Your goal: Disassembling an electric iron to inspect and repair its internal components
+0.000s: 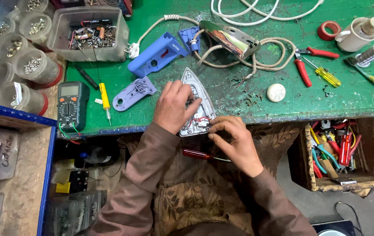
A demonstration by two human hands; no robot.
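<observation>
A white triangular iron base part [203, 105] with red wires inside lies at the front edge of the green workbench [239, 100]. My left hand [173, 107] rests flat on its left side, holding it down. The fingertips of my right hand [233, 140] pinch at a small fitting at the part's near right corner. A red-handled screwdriver [202, 154] lies in my lap under the right hand. Behind the part sit the metal soleplate [230, 38] with its white cord, a blue iron handle [156, 54] and a lilac plastic cover [132, 92].
A multimeter [71, 105] and a yellow tester screwdriver [104, 99] lie left. Clear jars of screws [31, 65] and a parts tub [88, 32] stand at back left. Red pliers [302, 65], a white knob [276, 92] and loose screws lie right. A wooden tool box [342, 153] sits below the bench.
</observation>
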